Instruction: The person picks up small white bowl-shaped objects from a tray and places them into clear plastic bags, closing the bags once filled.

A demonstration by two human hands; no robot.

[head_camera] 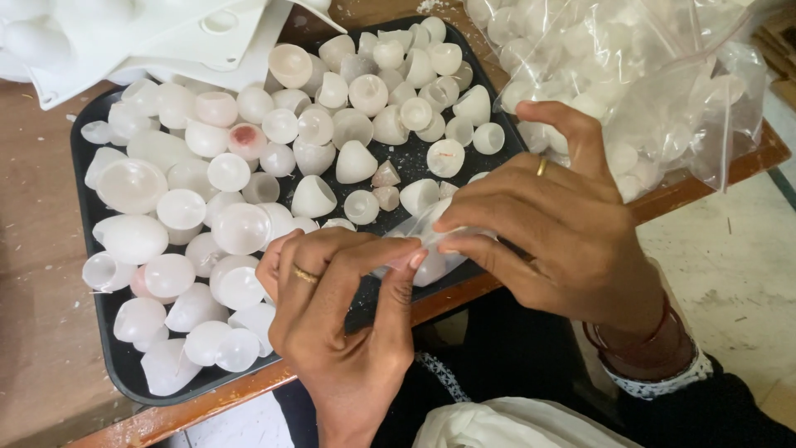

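Right now both hands meet over the near edge of a black tray (99, 332), and they share one small clear plastic bag (427, 241). The left hand (336, 311), with a ring on one finger, has its thumb and fingers closed on the bag's left end. The right hand (547, 236), also ringed, pinches the bag's upper edge between thumb and fingertips, its other fingers curled loosely above. Inside the bag sits something white and rounded, though how many pieces I cannot tell. The bag hangs just above the tray's front rim, right between the two hands.

The tray itself is heaped with white egg-shaped shells (240, 228), some whole, some open halves, one with a pinkish stain (247, 139). It rests on a brown wooden surface (37, 274). At the far left, a white moulded plastic tray (166, 37) overlaps the black one. At the far right, a large clear bag (663, 83) stuffed with more white shells slumps close behind the right hand.
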